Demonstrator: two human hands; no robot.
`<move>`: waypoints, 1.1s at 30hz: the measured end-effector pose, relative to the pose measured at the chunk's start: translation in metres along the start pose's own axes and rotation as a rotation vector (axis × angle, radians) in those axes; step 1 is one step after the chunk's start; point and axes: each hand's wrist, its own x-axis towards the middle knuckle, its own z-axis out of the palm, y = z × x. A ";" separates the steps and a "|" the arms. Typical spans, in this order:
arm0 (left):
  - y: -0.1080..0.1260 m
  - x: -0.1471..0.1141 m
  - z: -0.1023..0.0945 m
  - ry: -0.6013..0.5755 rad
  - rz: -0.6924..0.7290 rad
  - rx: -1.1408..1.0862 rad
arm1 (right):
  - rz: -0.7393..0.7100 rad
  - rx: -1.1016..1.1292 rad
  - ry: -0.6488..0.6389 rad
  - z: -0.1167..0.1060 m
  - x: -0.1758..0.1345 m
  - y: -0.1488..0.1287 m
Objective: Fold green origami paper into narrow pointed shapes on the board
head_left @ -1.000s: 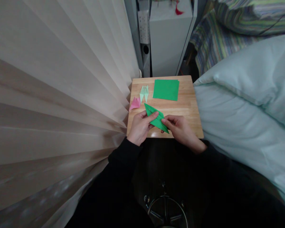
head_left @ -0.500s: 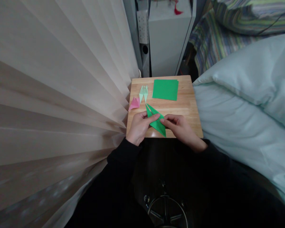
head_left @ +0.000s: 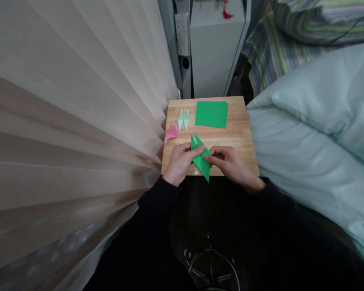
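A folded green origami paper (head_left: pixel 202 163) is held between both hands above the near edge of the small wooden table (head_left: pixel 236 141). It is a narrow diamond, split into two points at the far end, with a single point toward me. My left hand (head_left: pixel 179 160) pinches its left side, thumb on top. My right hand (head_left: pixel 229 161) grips the right edge between thumb and fingers. Beyond them lies a stack of green paper squares (head_left: pixel 211 114). A pale green folded paper piece (head_left: pixel 183 119) and a pink folded paper piece (head_left: pixel 172 132) rest at the table's left side.
A pleated curtain (head_left: pixel 79 101) hangs close along the left. A bed with a light blue quilt (head_left: pixel 309 133) borders the table's right side. Behind the table stands a white cabinet (head_left: pixel 214 56) beside a power strip (head_left: pixel 183 34). A chair base (head_left: pixel 212 266) is below.
The green origami paper has turned slightly, so its near point swings left and closer to me and its split end shifts right. Both hands keep hold of it.
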 end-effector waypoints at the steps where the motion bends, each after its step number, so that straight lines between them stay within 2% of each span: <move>1: 0.001 0.000 0.000 0.022 0.010 -0.005 | 0.001 -0.003 -0.005 0.000 0.000 0.001; 6: 0.001 0.002 -0.001 0.094 0.050 -0.007 | 0.005 0.002 -0.024 0.005 -0.001 0.006; 11: -0.004 0.001 0.005 0.087 0.117 0.046 | -0.019 -0.056 0.024 0.008 0.000 0.010; 20: -0.007 0.001 0.003 0.104 0.094 0.058 | 0.027 -0.023 -0.022 0.009 0.002 0.012; 26: -0.008 0.007 0.000 0.124 0.128 0.019 | 0.089 0.047 -0.045 0.005 0.003 0.013; 33: -0.001 0.006 -0.005 0.130 0.117 0.031 | 0.060 0.006 -0.093 0.006 0.000 0.014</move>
